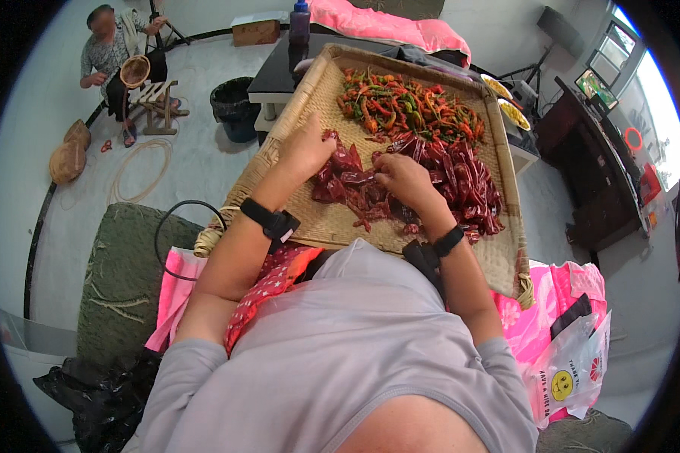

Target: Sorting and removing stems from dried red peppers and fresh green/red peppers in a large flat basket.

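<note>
A square woven bamboo tray (279,181) rests across my lap and against the black table. Dark red dried chilies (461,177) lie in a heap on its near and right part. My left hand (307,149) is at the heap's left end, its fingers closed on a dried red chili and its thumb raised. To the right, my right hand (406,180) reaches over the middle of the heap. Its fingers are curled in a pinch with a bit of dark red chili at the tips. Farther back in the tray lie small orange, red and green chilies (412,106).
A black table (268,75) with a dark bottle (299,23) stands behind the tray. Left of it is a black bin (234,109). At the far left another person (117,57) sits holding a small basket (135,71). A dark wooden desk (601,162) stands at the right.
</note>
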### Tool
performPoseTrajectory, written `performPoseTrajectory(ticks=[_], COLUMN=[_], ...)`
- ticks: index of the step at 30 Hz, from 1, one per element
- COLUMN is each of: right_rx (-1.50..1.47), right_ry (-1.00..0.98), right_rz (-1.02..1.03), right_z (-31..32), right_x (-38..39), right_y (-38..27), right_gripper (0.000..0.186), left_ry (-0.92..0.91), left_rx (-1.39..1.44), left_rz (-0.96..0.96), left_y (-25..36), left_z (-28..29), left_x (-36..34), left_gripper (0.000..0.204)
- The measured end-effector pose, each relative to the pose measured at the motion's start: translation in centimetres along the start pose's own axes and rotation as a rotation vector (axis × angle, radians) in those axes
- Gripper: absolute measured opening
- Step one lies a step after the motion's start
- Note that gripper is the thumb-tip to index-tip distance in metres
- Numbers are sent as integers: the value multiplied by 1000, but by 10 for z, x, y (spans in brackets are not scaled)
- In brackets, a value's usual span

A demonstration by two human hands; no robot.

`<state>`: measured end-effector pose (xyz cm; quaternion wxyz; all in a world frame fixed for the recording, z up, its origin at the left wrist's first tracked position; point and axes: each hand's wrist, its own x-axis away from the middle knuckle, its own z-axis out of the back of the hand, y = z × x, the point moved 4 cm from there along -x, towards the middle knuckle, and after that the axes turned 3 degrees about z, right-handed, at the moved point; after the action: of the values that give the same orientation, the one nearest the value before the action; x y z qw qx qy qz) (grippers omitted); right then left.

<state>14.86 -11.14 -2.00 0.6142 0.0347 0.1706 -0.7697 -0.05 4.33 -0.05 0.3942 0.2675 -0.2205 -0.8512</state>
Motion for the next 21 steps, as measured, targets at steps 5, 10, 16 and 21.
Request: performPoseTrajectory(ticks=[5,10,16,21], right_rx=[97,40,-536,-302], right_ry=[-150,-8,43,341], right_rz=[109,112,245,-17], right_z=[-35,-12,10,14], right_x=[-12,-4,-9,-21], right_y=[9,4,-7,21], right_gripper=[21,18,29,27], left_ry=[-518,-463,-408,-121], left_rx=[238,149,118,75], left_rz=[-172,-373,-422,-226], left_y=[17,19,28,19], left_z=[-30,-35,-31,-9], left_x=[17,27,26,13], left_gripper=[42,38,30,28])
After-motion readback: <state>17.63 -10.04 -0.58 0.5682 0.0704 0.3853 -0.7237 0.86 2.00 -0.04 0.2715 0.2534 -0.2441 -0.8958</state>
